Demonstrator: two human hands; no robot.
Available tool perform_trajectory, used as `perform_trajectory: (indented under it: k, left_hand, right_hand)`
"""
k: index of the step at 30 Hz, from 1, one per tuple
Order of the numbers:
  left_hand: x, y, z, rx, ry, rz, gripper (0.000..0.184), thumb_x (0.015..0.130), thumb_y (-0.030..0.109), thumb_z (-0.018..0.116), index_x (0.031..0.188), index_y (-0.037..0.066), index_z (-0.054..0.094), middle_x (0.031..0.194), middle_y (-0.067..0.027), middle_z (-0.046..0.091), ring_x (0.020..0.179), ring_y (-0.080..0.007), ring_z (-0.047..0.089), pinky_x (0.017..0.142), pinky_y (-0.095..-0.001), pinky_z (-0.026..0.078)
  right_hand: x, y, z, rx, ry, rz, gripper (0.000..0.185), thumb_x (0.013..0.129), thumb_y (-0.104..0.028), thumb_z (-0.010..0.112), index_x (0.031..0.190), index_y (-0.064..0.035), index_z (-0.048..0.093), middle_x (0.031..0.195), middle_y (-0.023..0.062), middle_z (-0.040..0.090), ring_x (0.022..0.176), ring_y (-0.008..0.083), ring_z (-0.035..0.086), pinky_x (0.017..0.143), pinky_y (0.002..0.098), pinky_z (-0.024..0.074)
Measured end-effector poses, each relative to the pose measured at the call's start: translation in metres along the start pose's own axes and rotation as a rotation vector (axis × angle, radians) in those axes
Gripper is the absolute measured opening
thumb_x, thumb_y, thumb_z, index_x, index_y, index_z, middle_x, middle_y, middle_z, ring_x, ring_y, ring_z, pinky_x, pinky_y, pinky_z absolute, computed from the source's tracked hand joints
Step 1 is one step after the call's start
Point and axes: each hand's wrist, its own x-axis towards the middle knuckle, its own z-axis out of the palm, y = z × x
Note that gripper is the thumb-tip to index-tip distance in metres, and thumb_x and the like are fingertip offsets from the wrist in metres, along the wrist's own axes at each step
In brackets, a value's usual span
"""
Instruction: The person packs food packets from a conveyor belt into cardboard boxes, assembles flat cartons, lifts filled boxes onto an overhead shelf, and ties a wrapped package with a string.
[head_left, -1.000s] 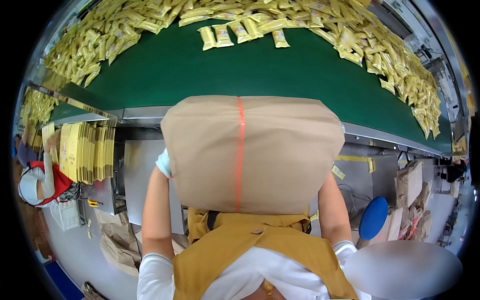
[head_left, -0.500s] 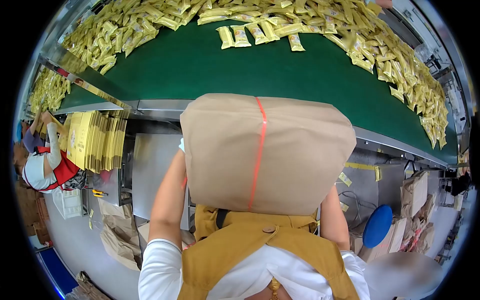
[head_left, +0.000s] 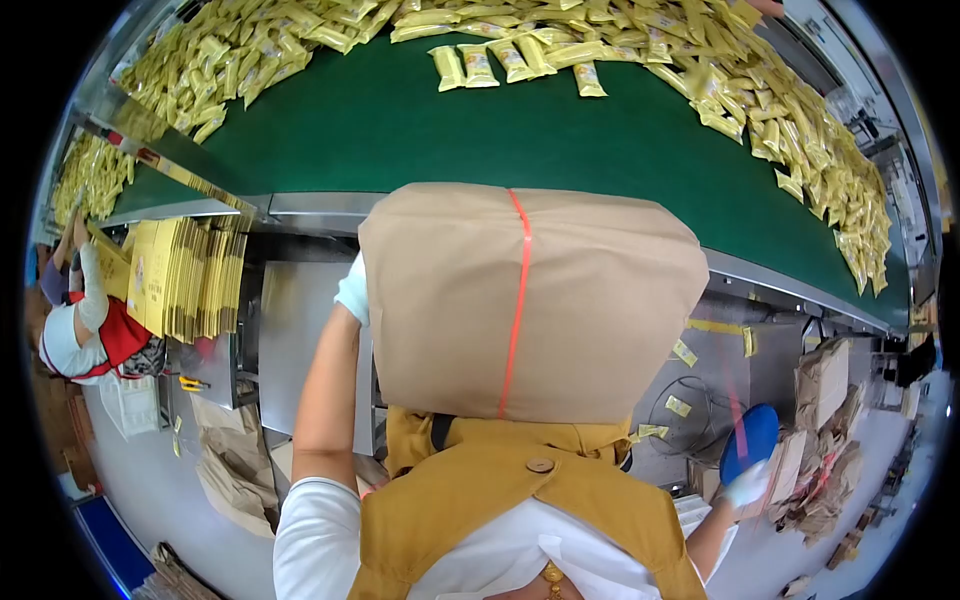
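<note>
A large brown paper-wrapped package (head_left: 440,300) with a red band (head_left: 521,265) round its middle is held up in front of my body. My left hand (head_left: 353,290), in a pale glove, grips its left side, with the fingers mostly hidden behind the paper. Away from the package, my right hand (head_left: 745,485), also gloved, is low on the right beside a blue stool seat (head_left: 750,440). Motion blurs its fingers. A faint red strip (head_left: 735,405) hangs just above this hand.
Beyond the package, yellow packets (head_left: 480,65) lie heaped along a green surface (head_left: 500,130) with a metal edge (head_left: 320,204). Yellow cartons (head_left: 165,280) stand at left near a co-worker in a red vest (head_left: 120,335). Brown paper bundles (head_left: 820,385) are at right.
My right hand has left the package's right side and moved down and right to the blue stool. The faint red strip has appeared there. My left hand still holds the package.
</note>
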Motion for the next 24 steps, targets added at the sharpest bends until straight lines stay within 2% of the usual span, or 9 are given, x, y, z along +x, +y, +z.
perform_trajectory:
  k: [3,5,10,13,14,16,18,21,24]
  left_hand:
    - [-0.034,0.042,0.016,0.303,0.207,0.209,0.035,0.105,0.021,0.050,0.132,0.001,0.060,0.125,-0.0107,0.067,0.113,-0.0183,0.062,0.099,-0.0336,0.048]
    - [-0.064,0.078,0.034,0.536,0.359,0.349,0.031,0.104,0.016,0.051,0.127,0.000,0.063,0.119,-0.0114,0.070,0.109,-0.0182,0.065,0.097,-0.0329,0.050]
    - [-0.112,0.098,0.047,0.632,0.523,0.648,0.025,0.101,0.008,0.050,0.113,-0.005,0.068,0.108,-0.0139,0.072,0.097,-0.0206,0.068,0.089,-0.0330,0.052]
    - [-0.131,0.111,0.068,0.652,0.424,0.699,0.023,0.097,0.003,0.050,0.103,-0.006,0.070,0.101,-0.0140,0.072,0.090,-0.0198,0.068,0.084,-0.0321,0.053]
    - [-0.133,0.114,0.077,0.638,0.380,0.720,0.021,0.094,0.000,0.050,0.099,-0.006,0.070,0.098,-0.0141,0.073,0.087,-0.0199,0.069,0.083,-0.0321,0.054]
    - [-0.136,0.116,0.089,0.611,0.272,0.736,0.019,0.091,-0.002,0.052,0.094,-0.004,0.071,0.094,-0.0142,0.073,0.083,-0.0221,0.071,0.077,-0.0323,0.055]
    - [-0.137,0.115,0.098,0.631,0.199,0.778,0.017,0.088,-0.003,0.055,0.092,-0.003,0.071,0.093,-0.0148,0.074,0.081,-0.0243,0.071,0.074,-0.0324,0.055]
    - [-0.141,0.110,0.109,0.657,0.163,0.792,0.017,0.084,-0.006,0.056,0.091,-0.002,0.071,0.092,-0.0152,0.074,0.079,-0.0267,0.072,0.073,-0.0333,0.056]
    - [-0.147,0.102,0.111,0.673,0.142,0.775,0.021,0.083,-0.007,0.054,0.092,-0.001,0.072,0.093,-0.0151,0.074,0.079,-0.0265,0.072,0.073,-0.0323,0.056]
  right_hand:
    - [-0.106,0.133,0.065,-0.420,-0.481,-0.250,0.038,0.101,-0.036,0.052,0.105,-0.0023,0.069,0.098,0.0222,0.071,0.086,0.0354,0.070,0.074,0.0478,0.0555]
    - [-0.166,0.203,0.089,-0.669,-0.675,-0.388,0.046,0.099,-0.038,0.053,0.131,-0.0063,0.064,0.124,0.0230,0.067,0.111,0.0378,0.067,0.089,0.0473,0.0564]
    - [-0.150,0.127,0.071,-0.784,-1.275,-0.495,0.053,0.101,-0.045,0.048,0.127,-0.0034,0.066,0.121,0.0265,0.067,0.113,0.0388,0.066,0.093,0.0470,0.0542]
    - [-0.062,-0.103,-0.026,-0.295,-0.875,-0.466,0.048,0.104,-0.042,0.048,0.116,-0.0017,0.071,0.111,0.0267,0.069,0.105,0.0391,0.068,0.091,0.0465,0.0534]
    - [-0.042,-0.152,-0.053,0.203,-0.626,-0.519,0.040,0.102,-0.035,0.056,0.117,0.0007,0.069,0.112,0.0249,0.070,0.100,0.0381,0.070,0.089,0.0429,0.0534]
    - [-0.027,-0.268,-0.125,0.756,-0.322,-0.628,0.028,0.104,-0.015,0.055,0.121,0.0050,0.064,0.117,0.0154,0.071,0.102,0.0235,0.067,0.092,0.0354,0.0522]
    - [-0.047,-0.344,-0.196,1.226,-0.601,-0.575,0.023,0.098,-0.003,0.057,0.119,0.0019,0.067,0.110,0.0132,0.071,0.100,0.0248,0.067,0.092,0.0365,0.0531]
    - [-0.078,-0.435,-0.268,1.047,-0.440,-1.774,0.037,0.078,-0.006,0.075,0.115,-0.0058,0.070,0.111,0.0111,0.072,0.097,0.0305,0.067,0.083,0.0394,0.0523]
    - [-0.127,-0.492,-0.279,1.055,-0.354,-2.159,0.039,0.079,-0.009,0.070,0.117,-0.0081,0.067,0.113,0.0079,0.068,0.085,0.0225,0.064,0.074,0.0341,0.0501]
